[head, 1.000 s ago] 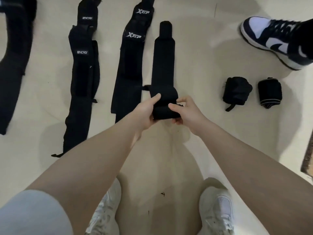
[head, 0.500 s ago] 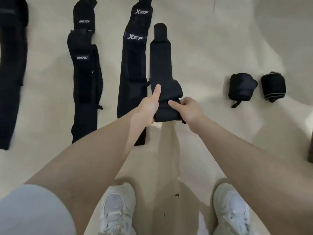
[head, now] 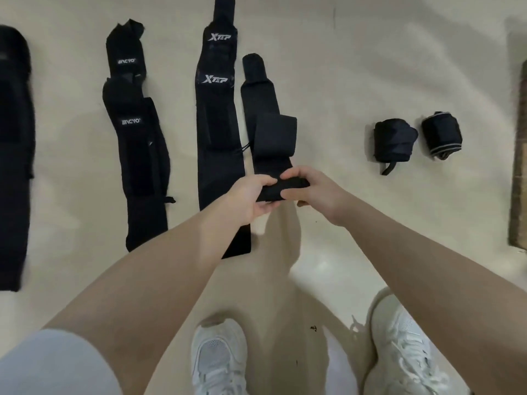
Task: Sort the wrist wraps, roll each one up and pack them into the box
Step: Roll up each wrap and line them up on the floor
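The plain black wrap (head: pixel 266 143) lies on the floor (head: pixel 342 67), near end pinched by both the left hand (head: pixel 251 196) and right hand (head: pixel 309 192), roll barely started. Two rolled wraps (head: pixel 395 143) sit right; several flat ones (head: pixel 218 124) left, nothing boxed.

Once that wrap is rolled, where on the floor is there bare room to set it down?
Bare floor lies between the wrap in hand and the two rolled wraps, and beyond those rolls. Left of the hands it is crowded: the Xtep wraps and Ancyo wraps lie in close rows.
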Demonstrator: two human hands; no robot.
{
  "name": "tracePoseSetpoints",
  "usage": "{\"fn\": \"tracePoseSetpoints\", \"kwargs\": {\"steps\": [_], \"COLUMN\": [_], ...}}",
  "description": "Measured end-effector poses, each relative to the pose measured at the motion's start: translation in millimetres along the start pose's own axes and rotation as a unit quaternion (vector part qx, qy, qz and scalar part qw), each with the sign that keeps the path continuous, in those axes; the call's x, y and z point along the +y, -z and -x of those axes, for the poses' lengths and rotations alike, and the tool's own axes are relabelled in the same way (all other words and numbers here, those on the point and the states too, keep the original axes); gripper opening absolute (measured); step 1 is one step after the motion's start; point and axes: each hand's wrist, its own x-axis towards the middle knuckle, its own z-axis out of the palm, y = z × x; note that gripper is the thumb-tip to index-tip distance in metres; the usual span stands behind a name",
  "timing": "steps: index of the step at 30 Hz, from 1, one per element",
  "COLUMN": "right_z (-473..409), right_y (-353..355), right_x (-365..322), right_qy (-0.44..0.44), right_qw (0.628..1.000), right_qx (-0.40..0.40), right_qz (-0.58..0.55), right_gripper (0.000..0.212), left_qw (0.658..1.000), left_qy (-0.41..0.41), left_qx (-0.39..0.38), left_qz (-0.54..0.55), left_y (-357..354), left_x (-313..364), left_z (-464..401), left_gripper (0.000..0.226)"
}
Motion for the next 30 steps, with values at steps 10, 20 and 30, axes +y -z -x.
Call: {"fn": "tracePoseSetpoints", "kwargs": {"steps": [10,20,30], "right_z": [0.7,-10.9,-30.3], "right_y": [-2.4,7.4,23.5], "right_x": [0.9,7.7,-8.5], "right_qy": [-0.047,-0.056,-0.032], "right_qw": [0.991,0.992,0.989], "right_qx": [0.056,0.108,-0.007], "right_qz": [0.109,-0.025,-0.142], "right_gripper": [0.039,0.057,0.026], "left_qw": [1.000,0.985,0.987], "left_qy": [0.000,-0.045,-0.061], "left_qx": [-0.021,-0.009,0.009], "left_qz": [0.001,-0.165,-0.152], "left_y": [5.6,11.2,10.8], "left_x": [-15.5,-19.7,-36.2], "left_z": [4.1,-2.1,-17.8], "left_gripper": [0.028,0.032,0.038]}}
